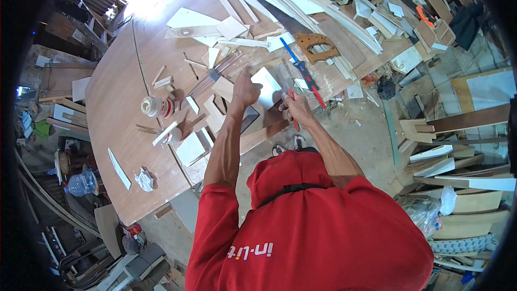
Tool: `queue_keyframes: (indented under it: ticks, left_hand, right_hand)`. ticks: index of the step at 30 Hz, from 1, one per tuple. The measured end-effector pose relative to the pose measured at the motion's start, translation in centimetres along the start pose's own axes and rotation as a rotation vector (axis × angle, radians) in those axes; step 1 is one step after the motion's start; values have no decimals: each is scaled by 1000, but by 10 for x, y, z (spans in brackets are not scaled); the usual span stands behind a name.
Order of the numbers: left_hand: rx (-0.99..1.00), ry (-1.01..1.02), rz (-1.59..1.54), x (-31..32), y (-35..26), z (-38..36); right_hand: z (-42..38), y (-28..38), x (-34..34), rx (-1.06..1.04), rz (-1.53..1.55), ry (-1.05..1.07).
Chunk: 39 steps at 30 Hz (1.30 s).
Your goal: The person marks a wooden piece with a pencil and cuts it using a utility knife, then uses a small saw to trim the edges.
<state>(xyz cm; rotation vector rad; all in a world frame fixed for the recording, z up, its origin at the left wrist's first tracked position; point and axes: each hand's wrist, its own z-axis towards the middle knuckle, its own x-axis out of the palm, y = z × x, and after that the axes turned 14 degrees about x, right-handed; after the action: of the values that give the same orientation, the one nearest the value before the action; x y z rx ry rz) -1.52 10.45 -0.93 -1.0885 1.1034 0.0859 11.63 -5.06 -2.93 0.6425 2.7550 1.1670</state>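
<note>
White-faced block [269,92] sits near the edge of the desk [116,105], looking light, stiff and chip-prone, best held by its sides, with your left hand [246,90] half-curled at it, grip impossible to tell, your right hand [299,110] wrapped round a red tool [295,125].

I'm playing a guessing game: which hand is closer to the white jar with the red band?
Left. The left hand is right of the white jar, by a white block; the right hand is farther right, holding a red tool.
</note>
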Motion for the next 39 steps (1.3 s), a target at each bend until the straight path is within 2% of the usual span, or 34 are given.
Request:
queue_keyframes:
  ticks: [1, 2, 3, 5, 6, 8, 10, 14, 16, 17, 19, 22, 24, 25, 28, 32, 34, 39]
  left_hand:
    - [156, -33, -114, -6, -2, -2]
    - [155, -37, -111, -10, -5, -4]
    - [243, -136, -31, -17, -22, -9]
    - [480, -302, 130, -14, -36, -20]
    - [474, -299, 128, -6, -37, -26]
    - [597, -294, 324, 17, -27, -39]
    - [575, -217, 324, 36, -17, -51]
    - [461, -109, 294, 55, -16, -68]
    - [486, -113, 300, 54, -15, -69]
    - [440, -18, 290, 51, -13, -68]
    - [408, -44, 324, 51, -12, -68]
    - [372, -59, 413, 52, -4, -63]
    - [261, 5, 446, 51, -5, -60]
    - [184, 113, 404, 46, -10, -59]
    - [135, 104, 371, 45, -10, -59]
    - [168, 69, 442, 56, 11, -59]
    - [152, 98, 444, 55, 9, -58]
    - [159, 88, 417, 54, 9, -58]
  right_hand:
    - [6, -5, -2, 0, 1, 4]
    - [15, -12, -6, -81, 1, -61]
    - [21, -18, -10, -157, 2, -126]
    - [9, -9, -17, -120, -44, -165]
    - [3, -6, -21, -87, -92, -205]
    - [19, -21, -32, -51, -173, -232]
    - [39, -41, -40, -143, -303, -403]
    - [23, -25, -41, -94, -384, -362]
    - [20, -16, -36, -224, -641, -478]
    - [17, -13, -33, -220, -646, -474]
    - [5, 5, -23, -310, -790, -435]
    - [7, 17, -10, -246, -880, -357]
    - [13, 19, -3, -246, -884, -340]
    - [16, 19, 0, -245, -887, -321]
    - [24, 19, 8, -303, -970, -346]
    - [36, 18, 12, -339, -1012, -351]
    - [47, 12, 10, -417, -1151, -280]
    - [52, 11, 6, -377, -1197, -253]
